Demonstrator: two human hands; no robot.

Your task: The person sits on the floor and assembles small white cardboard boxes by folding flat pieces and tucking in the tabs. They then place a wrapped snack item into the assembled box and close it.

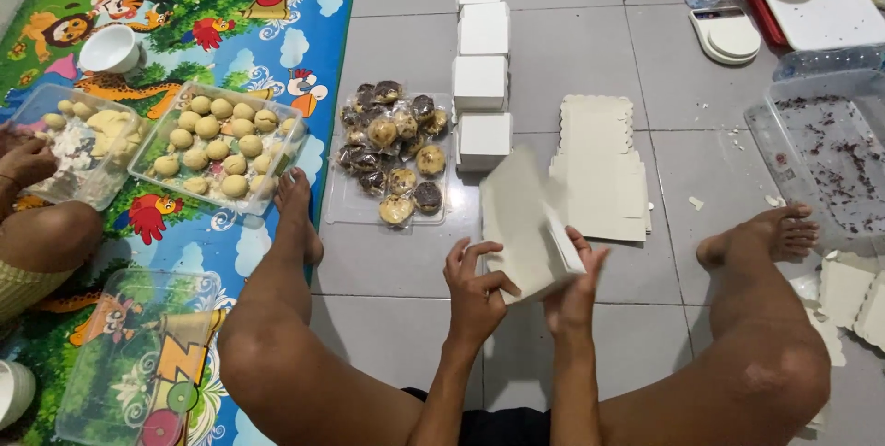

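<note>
A: What is the setting?
B: A grey tiled floor (590,50), with a bright cartoon play mat (230,4) along its left edge. The person sits on it, bare legs spread.

A: And the hands?
B: Both grip 1 flat cream cardboard box blank (521,225), lifted off the floor between the knees. The left hand (475,289) closes on its lower left edge; the right hand (576,285) pinches the lower right edge.

A: What lies around it?
B: Just beyond is a stack of flat blanks (599,170). Left of that stands a row of 4 folded white boxes (481,59), then a clear tray of wrapped cookies (395,156). On the mat sits a tub of pale dough balls (217,146); another person's hand (26,160) reaches into a second tub. A kitchen scale (728,36) lies far right.
</note>
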